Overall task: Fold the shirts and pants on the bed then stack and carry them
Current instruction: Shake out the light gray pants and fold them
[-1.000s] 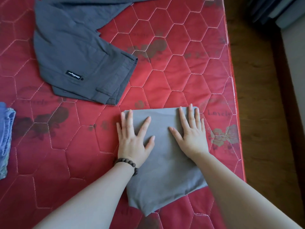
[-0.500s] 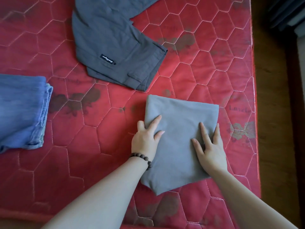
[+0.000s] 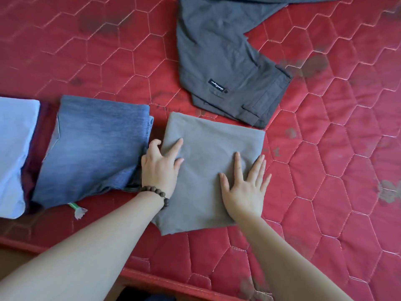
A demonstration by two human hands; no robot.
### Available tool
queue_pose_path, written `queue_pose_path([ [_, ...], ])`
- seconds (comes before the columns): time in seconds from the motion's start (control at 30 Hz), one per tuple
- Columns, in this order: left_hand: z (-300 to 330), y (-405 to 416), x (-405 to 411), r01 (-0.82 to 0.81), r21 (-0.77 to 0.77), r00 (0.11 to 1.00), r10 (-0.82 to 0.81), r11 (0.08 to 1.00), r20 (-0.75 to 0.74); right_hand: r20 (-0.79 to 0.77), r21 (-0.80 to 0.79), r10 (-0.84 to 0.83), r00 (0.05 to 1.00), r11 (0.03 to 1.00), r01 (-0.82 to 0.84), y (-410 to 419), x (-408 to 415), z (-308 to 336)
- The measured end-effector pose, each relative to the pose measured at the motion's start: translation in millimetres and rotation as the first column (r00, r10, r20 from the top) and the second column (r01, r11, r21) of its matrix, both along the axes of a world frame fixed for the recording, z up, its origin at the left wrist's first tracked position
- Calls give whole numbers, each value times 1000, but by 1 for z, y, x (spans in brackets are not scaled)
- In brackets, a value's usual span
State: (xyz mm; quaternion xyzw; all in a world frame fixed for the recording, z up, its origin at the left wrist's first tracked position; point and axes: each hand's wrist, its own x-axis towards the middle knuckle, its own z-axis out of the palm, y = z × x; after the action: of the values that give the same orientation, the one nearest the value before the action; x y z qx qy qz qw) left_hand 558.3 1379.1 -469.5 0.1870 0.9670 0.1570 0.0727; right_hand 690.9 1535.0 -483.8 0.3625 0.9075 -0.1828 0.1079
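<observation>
**A:** ok what am I looking at on my feed, left to right?

**B:** Far left edge of the bed point(image 3: 325, 192) there's a folded light blue garment point(image 3: 15, 153), cut off by the frame. Just beside it, folded blue jeans point(image 3: 95, 148), with a dark strip showing in the gap between the two. A little green-and-white tassel thing point(image 3: 77, 210) pokes out by the jeans' near corner.

**A:** and the hands?

**B:** Left hand point(image 3: 159, 168), beaded bracelet point(image 3: 156, 192) on the wrist, sits at the left edge of the folded grey shirt point(image 3: 208, 148). Fingers are curled around that edge, thumb and index finger on top, so I'm reading it as gripping the shirt. Its knuckles are right up against the jeans. Right hand point(image 3: 245, 187) is flat on the shirt's right half, fingers straight and spread, pressing, not grabbing.

**A:** where's the shirt sit?

**B:** Near the bed's front edge, roughly mid-frame, touching or nearly touching the jeans. Beyond it, toward the far edge, dark grey pants point(image 3: 227, 61) lie unfolded, a black label point(image 3: 217, 85) showing, one corner just beside the shirt's far edge.
</observation>
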Motion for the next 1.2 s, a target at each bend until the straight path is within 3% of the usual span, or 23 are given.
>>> queue_pose_path([
  [0.1,0,-1,16,132,-46,982,-137,990,-129,-21,139,128,992,982,-124,-24,-4,6],
  [0.23,-18,-14,58,343,-172,933,-357,924,-55,-35,169,326,945,934,-316,-50,12,-4],
  [0.5,-33,-17,55,347,-194,927,-367,918,-79,-40,164,337,940,931,-327,-46,7,-10],
  [0.63,-29,16,4,407,-227,900,-431,885,-63,-66,156,387,920,914,-374,-15,-31,-8],
  [0.77,-33,44,-51,376,-169,920,-389,911,-50,-19,268,362,932,900,-344,34,-70,-14],
  [0.9,-40,45,-57,331,-113,940,-338,937,-45,-12,307,338,941,897,-318,39,-73,-23],
  [1.13,-10,45,-71,403,-106,902,-375,909,215,143,205,320,936,916,-345,36,-80,-7],
  [1.2,2,28,-78,405,-78,903,-386,911,190,142,131,254,957,953,-272,20,-82,0],
])
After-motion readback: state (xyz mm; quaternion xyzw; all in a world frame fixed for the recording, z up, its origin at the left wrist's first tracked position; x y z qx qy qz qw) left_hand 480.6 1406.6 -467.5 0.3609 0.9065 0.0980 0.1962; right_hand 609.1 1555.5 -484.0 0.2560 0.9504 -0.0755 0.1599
